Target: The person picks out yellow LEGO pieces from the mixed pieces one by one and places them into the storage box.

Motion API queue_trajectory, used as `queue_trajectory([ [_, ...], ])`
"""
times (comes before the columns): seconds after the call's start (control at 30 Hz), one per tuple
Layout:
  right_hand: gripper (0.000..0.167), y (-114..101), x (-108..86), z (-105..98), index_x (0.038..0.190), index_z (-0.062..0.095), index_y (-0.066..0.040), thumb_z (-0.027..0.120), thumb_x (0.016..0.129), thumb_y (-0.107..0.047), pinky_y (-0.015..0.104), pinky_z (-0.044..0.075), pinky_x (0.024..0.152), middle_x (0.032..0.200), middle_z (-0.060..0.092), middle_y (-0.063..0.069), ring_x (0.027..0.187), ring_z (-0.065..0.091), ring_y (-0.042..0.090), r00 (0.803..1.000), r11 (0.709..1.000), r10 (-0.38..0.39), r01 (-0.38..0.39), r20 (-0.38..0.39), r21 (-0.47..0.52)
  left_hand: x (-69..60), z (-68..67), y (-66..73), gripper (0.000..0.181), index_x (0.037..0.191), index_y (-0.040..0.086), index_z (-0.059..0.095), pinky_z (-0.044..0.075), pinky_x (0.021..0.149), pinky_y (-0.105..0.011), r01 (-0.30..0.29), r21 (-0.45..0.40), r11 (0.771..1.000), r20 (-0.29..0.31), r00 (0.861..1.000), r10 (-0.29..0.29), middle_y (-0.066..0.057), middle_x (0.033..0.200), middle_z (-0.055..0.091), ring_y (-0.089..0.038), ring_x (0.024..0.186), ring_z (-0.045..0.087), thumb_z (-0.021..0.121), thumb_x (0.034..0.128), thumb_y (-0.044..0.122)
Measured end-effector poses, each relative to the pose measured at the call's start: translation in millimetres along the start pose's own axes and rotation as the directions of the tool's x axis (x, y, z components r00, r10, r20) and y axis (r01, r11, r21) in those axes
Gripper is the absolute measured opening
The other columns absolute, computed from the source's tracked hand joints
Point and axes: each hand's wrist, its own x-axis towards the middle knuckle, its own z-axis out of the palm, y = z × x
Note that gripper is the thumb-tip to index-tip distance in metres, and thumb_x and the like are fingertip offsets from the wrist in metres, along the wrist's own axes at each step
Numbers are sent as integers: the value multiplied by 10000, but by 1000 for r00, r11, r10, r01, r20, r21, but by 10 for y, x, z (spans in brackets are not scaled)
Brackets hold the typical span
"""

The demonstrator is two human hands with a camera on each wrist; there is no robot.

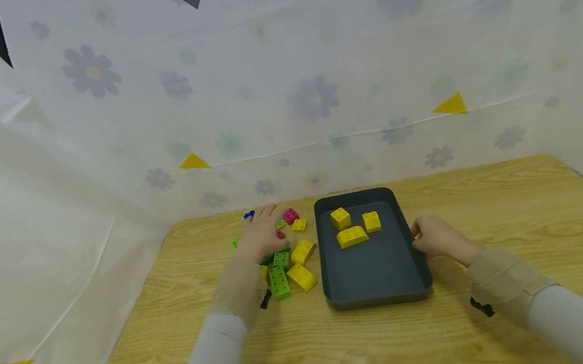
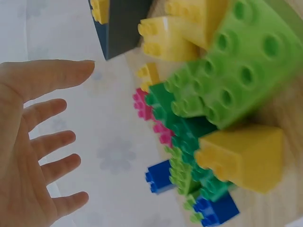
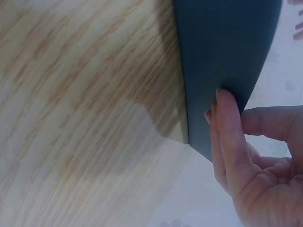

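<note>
My left hand (image 1: 262, 236) hovers over a pile of toy building blocks left of the tray; in the left wrist view its fingers are spread and hold nothing. Around it lie a long light green block (image 1: 279, 283), yellow curved blocks (image 1: 302, 277), a magenta block (image 1: 290, 216), and dark green and blue blocks (image 2: 161, 176). At the right side of the dark grey tray (image 1: 374, 271), my right hand (image 1: 438, 237) pinches the wall (image 3: 222, 52) between thumb and fingers. Three yellow blocks (image 1: 352, 237) sit apart inside the tray, towards its far end.
A wooden table (image 1: 321, 352) carries the tray and the pile. Behind and beside it hangs a pale flower-print sheet (image 1: 251, 85) with black and yellow triangles. Part of the pile is hidden under the left hand in the head view.
</note>
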Motion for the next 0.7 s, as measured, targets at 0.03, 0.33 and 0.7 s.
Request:
queue_trajectory([
  [0.03,323,0,-1,-4,1112,418,237,485,859,47,350,532,587,937,528,337,604,601,206,1000,1000,-2,2,0,-2,-22,15,-34,734,1436,209,305,147,1065,-573,5,-11,1000,1,1000,-5,-115,1482,244,-347,1353,192,682,811,288],
  [0.33,318,-4,-10,8,1106,420,230,487,855,47,354,534,591,947,525,343,613,600,212,1000,1000,3,-3,3,5,-229,200,-259,694,1414,120,354,292,1016,-548,88,-81,993,90,993,-81,-148,1480,234,-379,1338,218,674,804,197],
  [0.7,309,-19,-6,6,1097,413,229,477,852,52,352,536,585,935,512,333,609,600,219,1000,1000,3,-3,4,23,-494,341,-325,569,1314,96,489,355,979,-520,66,-136,988,113,992,-51,-161,1403,349,-357,1285,317,611,762,35],
])
